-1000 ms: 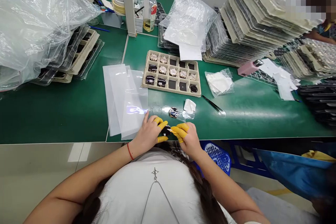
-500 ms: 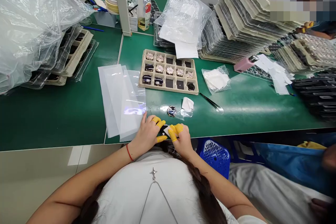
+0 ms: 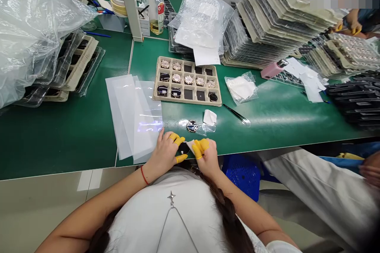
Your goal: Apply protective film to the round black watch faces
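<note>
At the bench's front edge my left hand point(image 3: 166, 149), with yellow finger cots, pinches a round black-faced watch head point(image 3: 184, 148) by its rim. My right hand point(image 3: 208, 155), also in yellow finger cots, grips a small white wiping cloth point(image 3: 190, 144) beside the watch's right edge; whether the cloth touches the glass I cannot tell. Another watch head point(image 3: 192, 126) lies just beyond on clear film. A folded white cloth point(image 3: 210, 117) sits to its right. Farther back, a beige compartment tray point(image 3: 187, 103) holds several watch heads, some showing gold-coloured movements, others dark faces.
Translucent sheets point(image 3: 124, 126) lie left of the tray. Black tweezers point(image 3: 236, 114), a bagged white wad point(image 3: 242, 87) and a pink bottle point(image 3: 272, 70) are at right. Tall tray stacks point(image 3: 261, 19) stand behind. A co-worker's leg point(image 3: 314, 182) is at the lower right.
The white cloth has shifted right, uncovering more of the dark watch face, and my right hand has moved slightly with it. At the right, the co-worker's leg has moved. The view has shifted slightly.
</note>
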### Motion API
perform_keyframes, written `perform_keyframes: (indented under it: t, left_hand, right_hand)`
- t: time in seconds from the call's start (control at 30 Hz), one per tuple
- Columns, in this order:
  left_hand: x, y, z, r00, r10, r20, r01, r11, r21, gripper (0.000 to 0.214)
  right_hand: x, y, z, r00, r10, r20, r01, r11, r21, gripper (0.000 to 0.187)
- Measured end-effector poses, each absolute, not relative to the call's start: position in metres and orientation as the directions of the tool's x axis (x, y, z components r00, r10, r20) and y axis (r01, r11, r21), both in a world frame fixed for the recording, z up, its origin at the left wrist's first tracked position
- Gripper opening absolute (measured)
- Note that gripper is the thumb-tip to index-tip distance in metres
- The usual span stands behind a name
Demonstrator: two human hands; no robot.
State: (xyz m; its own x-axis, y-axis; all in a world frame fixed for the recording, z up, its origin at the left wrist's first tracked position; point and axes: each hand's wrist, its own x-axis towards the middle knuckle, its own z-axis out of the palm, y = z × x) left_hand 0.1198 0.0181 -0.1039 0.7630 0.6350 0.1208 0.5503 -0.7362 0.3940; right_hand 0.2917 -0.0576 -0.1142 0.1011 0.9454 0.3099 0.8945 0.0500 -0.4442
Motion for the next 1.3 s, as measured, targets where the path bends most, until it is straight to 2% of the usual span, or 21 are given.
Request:
perform_keyframes:
  t: [0.07,0.17,0.33,0.53,0.63,0.7,0.73,0.93,1.03,1.13,1.2,1.3]
  left_hand:
    - [0.12,0.018,-0.104,0.764,0.633,0.124,0.553,-0.741,0.382,0.042]
    - [0.12,0.019,-0.104,0.763,0.634,0.128,0.554,-0.743,0.376,0.041]
    - [0.122,0.018,-0.105,0.765,0.633,0.119,0.55,-0.738,0.392,0.042]
    - [0.113,0.018,-0.1,0.785,0.614,0.088,0.521,-0.73,0.443,0.045]
    - [0.104,0.02,-0.1,0.79,0.607,0.085,0.491,-0.71,0.506,0.058]
    - [0.101,0.021,-0.101,0.782,0.618,0.08,0.483,-0.682,0.549,0.067]
    - [0.1,0.022,-0.102,0.781,0.62,0.075,0.478,-0.671,0.566,0.07]
    - [0.1,0.023,-0.103,0.782,0.622,0.047,0.47,-0.637,0.611,0.067]
    - [0.101,0.023,-0.103,0.778,0.626,0.056,0.473,-0.642,0.604,0.064]
    - [0.101,0.023,-0.104,0.774,0.63,0.063,0.489,-0.658,0.573,0.065]
    - [0.102,0.023,-0.103,0.776,0.628,0.057,0.493,-0.66,0.567,0.066]
    - [0.103,0.024,-0.1,0.789,0.613,0.038,0.488,-0.663,0.568,0.064]
  right_hand:
    - [0.292,-0.058,-0.116,0.075,0.941,0.331,0.901,0.078,-0.426,0.027]
    - [0.293,-0.057,-0.118,0.135,0.937,0.323,0.921,0.002,-0.389,0.031]
    - [0.288,-0.054,-0.118,0.107,0.948,0.299,0.906,0.031,-0.422,0.03]
    - [0.33,-0.05,-0.102,0.186,0.967,0.177,0.885,-0.086,-0.457,0.032]
    - [0.372,-0.041,-0.092,0.315,0.939,0.138,0.902,-0.251,-0.351,0.029]
    - [0.389,-0.028,-0.093,0.403,0.895,0.19,0.895,-0.343,-0.285,0.03]
    - [0.393,-0.019,-0.095,0.405,0.888,0.219,0.897,-0.339,-0.283,0.032]
    - [0.365,0.012,-0.099,0.18,0.964,0.197,0.9,-0.08,-0.428,0.025]
    - [0.332,-0.001,-0.093,-0.122,0.953,0.277,0.832,0.251,-0.495,0.025]
    - [0.3,-0.021,-0.093,-0.403,0.877,0.262,0.775,0.479,-0.413,0.029]
    - [0.288,-0.032,-0.097,-0.471,0.847,0.245,0.776,0.53,-0.342,0.028]
    - [0.29,-0.041,-0.103,-0.523,0.806,0.277,0.749,0.59,-0.302,0.024]
